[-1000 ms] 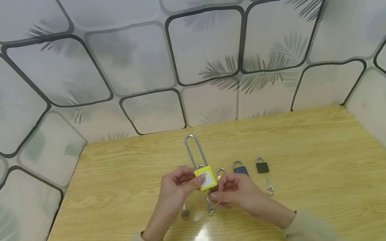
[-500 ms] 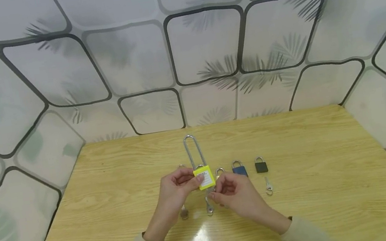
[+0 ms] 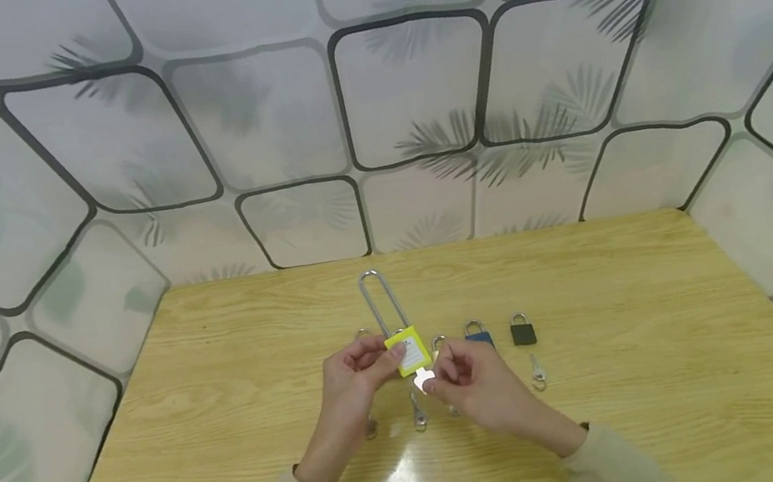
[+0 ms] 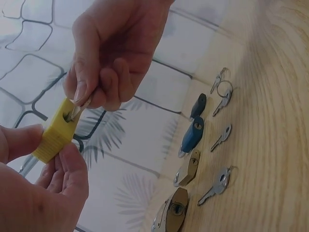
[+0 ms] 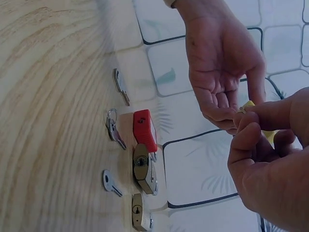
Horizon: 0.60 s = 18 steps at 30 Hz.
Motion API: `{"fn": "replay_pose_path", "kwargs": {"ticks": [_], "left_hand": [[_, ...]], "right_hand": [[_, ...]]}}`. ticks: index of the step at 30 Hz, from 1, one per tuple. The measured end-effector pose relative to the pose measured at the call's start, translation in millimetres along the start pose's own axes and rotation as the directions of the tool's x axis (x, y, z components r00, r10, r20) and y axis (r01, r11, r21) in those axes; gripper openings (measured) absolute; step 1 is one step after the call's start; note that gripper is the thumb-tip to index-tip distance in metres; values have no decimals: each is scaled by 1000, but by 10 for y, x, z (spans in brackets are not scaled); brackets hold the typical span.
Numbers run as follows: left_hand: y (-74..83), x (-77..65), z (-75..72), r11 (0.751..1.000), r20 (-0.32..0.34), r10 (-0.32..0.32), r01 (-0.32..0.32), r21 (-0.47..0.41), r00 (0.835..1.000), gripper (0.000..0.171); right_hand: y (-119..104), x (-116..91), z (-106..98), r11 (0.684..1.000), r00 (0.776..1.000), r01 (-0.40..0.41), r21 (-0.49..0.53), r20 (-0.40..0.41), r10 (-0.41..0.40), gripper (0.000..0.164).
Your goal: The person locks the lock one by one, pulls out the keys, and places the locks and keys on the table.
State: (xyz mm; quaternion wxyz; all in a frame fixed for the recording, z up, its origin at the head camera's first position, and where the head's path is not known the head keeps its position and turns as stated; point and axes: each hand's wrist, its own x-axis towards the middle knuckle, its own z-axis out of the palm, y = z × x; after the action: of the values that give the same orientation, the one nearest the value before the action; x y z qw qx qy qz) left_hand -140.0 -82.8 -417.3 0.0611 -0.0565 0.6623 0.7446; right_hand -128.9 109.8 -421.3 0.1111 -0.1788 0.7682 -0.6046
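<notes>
My left hand (image 3: 345, 387) grips a yellow padlock (image 3: 408, 353) with a long metal shackle, thumb on its white label. The shackle points up and tilts to the left. Just below the padlock, my right hand (image 3: 482, 390) pinches a shiny key (image 3: 423, 379) between thumb and index finger. In the left wrist view the key meets the keyhole in the base of the padlock (image 4: 55, 137); how deep it sits cannot be told. The right wrist view hides most of the padlock behind my fingers.
Behind my hands stands a row of padlocks: a black one (image 3: 523, 331), a blue one (image 3: 478, 336), brass ones (image 4: 188, 167) and a red one (image 5: 143, 130). Several keys lie before them, one of them a key (image 3: 538, 371) by the black padlock. A patterned wall backs the wooden table.
The yellow padlock has tilted further, its shackle leaning left. The key in my right hand has turned so its bright face shows below the padlock. Both hands stay nearly in place.
</notes>
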Motion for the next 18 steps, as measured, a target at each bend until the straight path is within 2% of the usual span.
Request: {"fn": "replay_pose_path", "kwargs": {"ticks": [8,10,14,16,18], "left_hand": [[21,2,2,1000,-38,-6,5,-11,999,26],[68,33,-72,998,-62,-1,-2,-58,998,26],[234,98,-300,986,-171,84,-107,-126,982,20],[288,117,-396,984,-195,127,-149,-100,972,19],[310,115,-457,989,-187,129,-140,-49,974,21]], "right_hand": [[-3,10,-48,999,999,11,-38,35,-10,42],[57,-12,-40,998,998,39,-56,53,-36,42],[228,-70,-21,990,994,66,-124,91,-55,39],[289,-87,-31,991,995,50,-124,86,-40,37],[329,-83,-54,992,997,40,-118,69,-32,34]]}}
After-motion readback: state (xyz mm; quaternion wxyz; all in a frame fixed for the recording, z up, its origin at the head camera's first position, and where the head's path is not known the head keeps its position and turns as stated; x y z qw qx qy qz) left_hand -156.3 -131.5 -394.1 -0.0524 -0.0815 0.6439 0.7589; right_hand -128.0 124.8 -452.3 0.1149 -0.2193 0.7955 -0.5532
